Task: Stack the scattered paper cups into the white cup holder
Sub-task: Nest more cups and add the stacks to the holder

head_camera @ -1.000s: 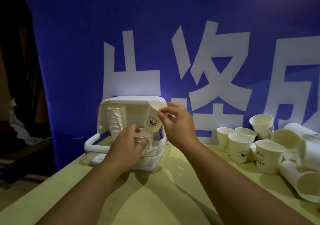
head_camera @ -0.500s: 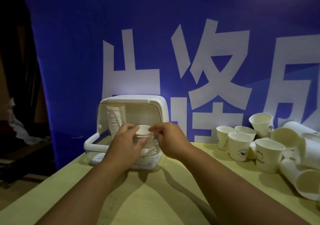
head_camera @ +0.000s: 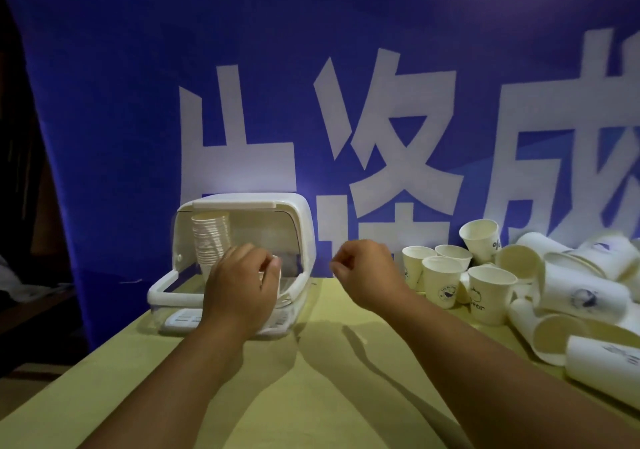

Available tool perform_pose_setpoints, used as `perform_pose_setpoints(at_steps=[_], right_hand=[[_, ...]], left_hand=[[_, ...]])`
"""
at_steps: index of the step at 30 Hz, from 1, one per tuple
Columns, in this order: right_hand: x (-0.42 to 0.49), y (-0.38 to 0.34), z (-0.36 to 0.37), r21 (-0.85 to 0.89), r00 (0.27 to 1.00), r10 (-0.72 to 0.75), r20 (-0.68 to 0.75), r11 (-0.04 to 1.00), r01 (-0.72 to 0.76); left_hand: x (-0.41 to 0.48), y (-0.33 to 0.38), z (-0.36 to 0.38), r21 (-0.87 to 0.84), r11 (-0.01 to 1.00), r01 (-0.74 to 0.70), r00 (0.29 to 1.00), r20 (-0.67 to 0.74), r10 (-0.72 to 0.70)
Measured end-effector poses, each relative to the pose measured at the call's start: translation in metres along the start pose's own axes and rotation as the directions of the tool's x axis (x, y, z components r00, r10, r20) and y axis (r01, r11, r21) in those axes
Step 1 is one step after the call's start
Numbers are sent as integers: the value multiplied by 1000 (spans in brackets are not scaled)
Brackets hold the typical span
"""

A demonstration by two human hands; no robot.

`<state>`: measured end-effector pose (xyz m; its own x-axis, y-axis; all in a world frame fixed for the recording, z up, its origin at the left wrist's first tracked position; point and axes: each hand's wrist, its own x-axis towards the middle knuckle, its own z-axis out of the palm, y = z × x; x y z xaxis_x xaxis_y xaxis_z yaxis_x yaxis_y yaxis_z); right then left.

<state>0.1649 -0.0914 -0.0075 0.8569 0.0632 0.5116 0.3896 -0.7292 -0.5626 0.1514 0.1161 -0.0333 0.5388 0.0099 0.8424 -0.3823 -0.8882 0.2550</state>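
Right hand (head_camera: 367,275) empty, fingers loosely curled, nearer upright cups (head_camera: 443,282) at table (head_camera: 311,379) back right. Left hand (head_camera: 242,286) grips stack (head_camera: 277,274) in holder (head_camera: 304,227).

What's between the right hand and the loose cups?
Nothing visible. The right hand is empty, just left of the nearest upright cup, with only open space over the table between them. The left hand holds the short stack in the holder, off that path.
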Motion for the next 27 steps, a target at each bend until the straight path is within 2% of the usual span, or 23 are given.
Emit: perform_pose_setpoints(at_steps=[3, 6, 8, 10, 12, 15, 18, 21, 24, 27], right_hand=[[-14, 36, -28, -107, 994, 91, -57, 990, -97], [-28, 77, -45, -155, 971, 199, -131, 963, -219], [-34, 96, -48, -188, 961, 221, -167, 949, -251], [-35, 109, -48, -206, 961, 216, -171, 946, -249], [-31, 119, -49, -229, 962, 226, -150, 939, -256], [-23, 132, -47, -278, 965, 236, -111, 925, -258], [-16, 141, -45, -315, 963, 222, -153, 913, -260], [-12, 149, -43, -330, 956, 213, -203, 904, -272], [-11, 153, -41, -275, 945, 228, -236, 917, -290], [-12, 153, -40, -239, 939, 230, -257, 926, -293]], left_hand=[[-6, 21, 8, -72, 997, -23, 997, 68, 28], [-13, 49, 28, -91, 996, 2, 973, 231, 19], [-14, 66, 48, -92, 994, 63, 921, 389, -22], [-11, 82, 68, -134, 971, 198, 827, 554, -93], [-7, 96, 89, -189, 949, 254, 774, 627, -83], [-2, 119, 120, -241, 919, 311, 741, 668, -75], [6, 139, 155, -249, 905, 345, 692, 719, -66], [16, 152, 181, -275, 886, 373, 705, 705, -78], [20, 162, 195, -334, 865, 375, 720, 692, -45], [24, 162, 203, -289, 884, 367, 766, 633, -111]])
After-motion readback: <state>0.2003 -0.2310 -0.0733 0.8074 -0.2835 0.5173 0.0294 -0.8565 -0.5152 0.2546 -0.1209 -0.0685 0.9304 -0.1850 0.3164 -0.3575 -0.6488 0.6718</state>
